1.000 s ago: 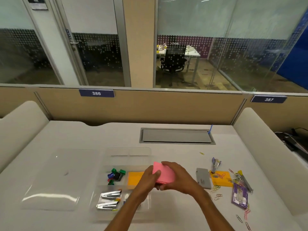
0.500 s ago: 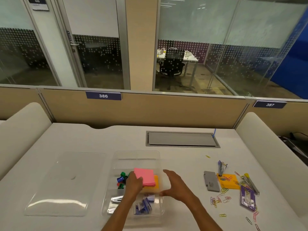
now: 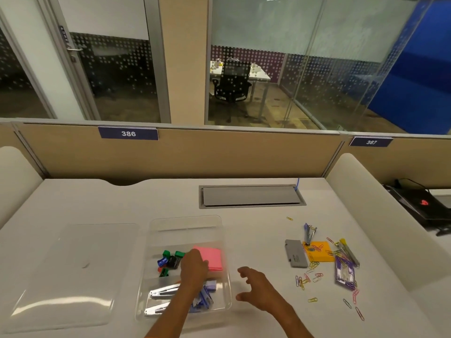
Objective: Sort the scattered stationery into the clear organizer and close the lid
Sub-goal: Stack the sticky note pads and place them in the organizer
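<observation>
The pink pad (image 3: 212,257) lies flat in the right cell of the organizer's (image 3: 185,224) middle row. The left hand (image 3: 195,267) is on the pad's near-left corner, but its fingertips are hidden by the hand, so I cannot tell whether the grip pinches the pad or only presses it down. The right hand (image 3: 259,290) hovers just off the organizer's right wall. Its grip is released, with fingers spread and loosely bent, and it holds nothing. The next move depends on which side things lie. Everything unsorted is to the right on the counter (image 3: 244,237) — a grey case (image 3: 295,253), an orange pad (image 3: 319,252), a purple box (image 3: 345,274) and a scatter of paper clips (image 3: 308,279). All of it lies right of the right hand and a little farther from the body. That hand is clearly the nearer one, while the left would have to cross over the organizer. The grey case is the closest sizeable piece. Its long axis runs roughly away from the person, so a reach from its near end would probably suit. The lid (image 3: 68,269) lies on the organizer's other side, near the left hand — it is the natural hand for closing once the sorting is done.
</observation>
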Tool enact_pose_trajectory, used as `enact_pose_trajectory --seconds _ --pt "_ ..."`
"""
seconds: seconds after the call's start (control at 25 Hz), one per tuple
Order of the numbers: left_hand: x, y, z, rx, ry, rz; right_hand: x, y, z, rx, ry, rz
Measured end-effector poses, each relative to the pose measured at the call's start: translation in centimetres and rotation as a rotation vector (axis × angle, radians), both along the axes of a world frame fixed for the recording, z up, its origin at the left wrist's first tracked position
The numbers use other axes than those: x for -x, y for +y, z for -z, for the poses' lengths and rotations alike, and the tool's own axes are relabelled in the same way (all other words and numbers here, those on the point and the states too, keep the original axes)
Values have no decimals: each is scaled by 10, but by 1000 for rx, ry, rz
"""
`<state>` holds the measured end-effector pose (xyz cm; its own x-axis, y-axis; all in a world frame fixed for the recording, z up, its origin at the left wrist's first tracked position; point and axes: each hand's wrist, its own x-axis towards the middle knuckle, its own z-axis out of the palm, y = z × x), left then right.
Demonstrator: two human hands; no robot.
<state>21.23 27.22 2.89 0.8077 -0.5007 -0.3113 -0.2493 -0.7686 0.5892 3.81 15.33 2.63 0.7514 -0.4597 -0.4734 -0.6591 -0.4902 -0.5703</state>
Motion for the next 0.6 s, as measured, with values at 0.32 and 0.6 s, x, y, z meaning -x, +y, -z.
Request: enact_pose_trajectory --seconds 0.32,0.6 --pt "19 -23 -35 124 -221 64 35 -44 -17 82 -102 164" --pt "71 -82 -23 339 -110 247 95 -121 -31 205 -145 469"
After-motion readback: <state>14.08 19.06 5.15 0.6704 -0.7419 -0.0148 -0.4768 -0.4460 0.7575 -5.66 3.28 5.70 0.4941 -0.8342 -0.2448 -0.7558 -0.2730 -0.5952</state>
